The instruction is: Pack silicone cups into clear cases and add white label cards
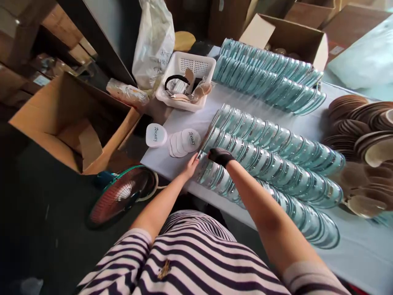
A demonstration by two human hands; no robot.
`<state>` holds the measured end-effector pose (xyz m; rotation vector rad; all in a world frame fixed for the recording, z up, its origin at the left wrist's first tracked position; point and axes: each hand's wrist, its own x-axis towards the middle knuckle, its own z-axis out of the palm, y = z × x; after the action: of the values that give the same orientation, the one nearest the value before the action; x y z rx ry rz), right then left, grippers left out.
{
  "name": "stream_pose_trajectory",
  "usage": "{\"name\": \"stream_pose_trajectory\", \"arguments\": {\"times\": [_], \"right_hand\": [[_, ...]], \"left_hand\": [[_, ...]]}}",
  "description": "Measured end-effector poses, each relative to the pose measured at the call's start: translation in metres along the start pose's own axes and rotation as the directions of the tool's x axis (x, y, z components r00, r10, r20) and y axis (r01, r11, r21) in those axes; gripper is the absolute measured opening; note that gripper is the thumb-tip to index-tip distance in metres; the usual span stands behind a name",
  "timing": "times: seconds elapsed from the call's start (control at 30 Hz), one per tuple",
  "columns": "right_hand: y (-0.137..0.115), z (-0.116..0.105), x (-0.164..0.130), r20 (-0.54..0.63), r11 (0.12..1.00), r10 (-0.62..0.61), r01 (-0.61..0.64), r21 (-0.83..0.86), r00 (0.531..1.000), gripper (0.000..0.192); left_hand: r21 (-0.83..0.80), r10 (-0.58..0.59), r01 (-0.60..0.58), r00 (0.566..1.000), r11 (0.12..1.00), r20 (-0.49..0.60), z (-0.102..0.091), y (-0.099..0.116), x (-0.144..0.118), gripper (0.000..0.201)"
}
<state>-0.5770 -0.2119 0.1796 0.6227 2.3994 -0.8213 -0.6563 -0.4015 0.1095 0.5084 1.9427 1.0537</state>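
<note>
Several long rows of overlapping, shiny, blue-green rounded pieces [260, 164] lean on a white-covered table. My bare left hand [190, 167] is at the left end of the near rows, its fingers closed on the edge of a thin, flat piece [201, 148] there. Just right of it, my right hand [220, 156] wears a dark glove with its fingers curled in over the rows. What its fingertips grip is hidden. To the left lie white rounded cards [175, 146] fanned out, beside a small white stack [155, 136]; both carry printed lettering.
A white plastic basket [201, 63] with a black band and wrapped items stands at the back. Brown oval pieces [353, 123] are stacked at right. An open cardboard box [46, 119] and a fan [123, 196] are at left; another box [319, 45] stands behind.
</note>
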Motion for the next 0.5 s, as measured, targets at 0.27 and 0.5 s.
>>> {"name": "stream_pose_trajectory", "arguments": {"times": [0.27,0.5], "right_hand": [[-0.031,-0.012,0.055,0.154,0.996,0.075,-0.068,-0.051,0.985,0.025],[-0.040,0.002,0.023,-0.177,0.986,0.047,-0.017,0.168,0.983,0.022]], "left_hand": [[0.005,0.106,-0.106,0.994,0.994,-0.013,-0.001,-0.009,0.001,0.050],[-0.002,0.075,-0.075,0.997,0.997,-0.031,-0.006,0.005,0.009,0.053]]}}
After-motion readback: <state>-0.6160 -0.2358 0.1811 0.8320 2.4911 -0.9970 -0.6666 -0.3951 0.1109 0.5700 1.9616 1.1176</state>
